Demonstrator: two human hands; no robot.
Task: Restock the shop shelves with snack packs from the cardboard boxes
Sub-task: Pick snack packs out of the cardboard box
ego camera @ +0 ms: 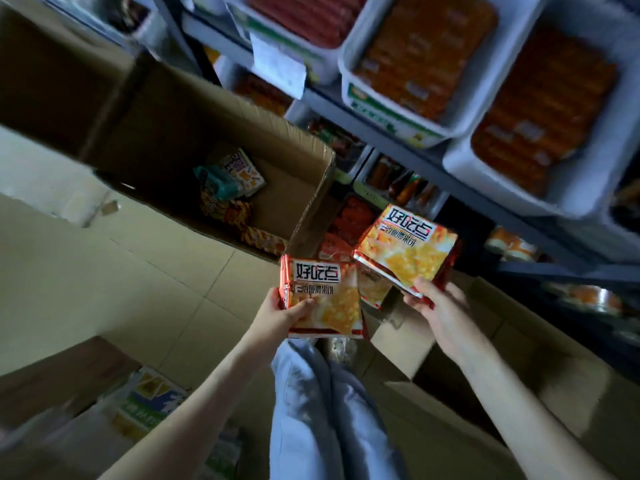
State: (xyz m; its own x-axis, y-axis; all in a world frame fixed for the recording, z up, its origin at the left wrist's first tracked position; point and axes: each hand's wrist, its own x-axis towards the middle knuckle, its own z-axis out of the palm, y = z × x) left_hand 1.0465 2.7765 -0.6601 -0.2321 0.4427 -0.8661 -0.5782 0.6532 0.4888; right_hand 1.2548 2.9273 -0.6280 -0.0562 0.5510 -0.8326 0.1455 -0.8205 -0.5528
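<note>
My left hand [284, 311] grips a stack of red and yellow snack packs [325, 299] by its left edge, thumb on the front. My right hand [436, 303] pinches another such snack pack [405, 251] by its lower edge and holds it tilted, a little higher and to the right. An open cardboard box [194, 129] stands on the floor ahead, with a few mixed snack packs [228, 188] at its bottom. The shop shelves [398, 140] rise on the right.
White bins [519, 109] full of red and orange sausage sticks line the upper shelves. Lower shelves hold more packets. Another open cardboard box [502, 344] sits at my right, a printed carton [145, 403] at lower left. My grey trouser legs are below. Tiled floor lies left.
</note>
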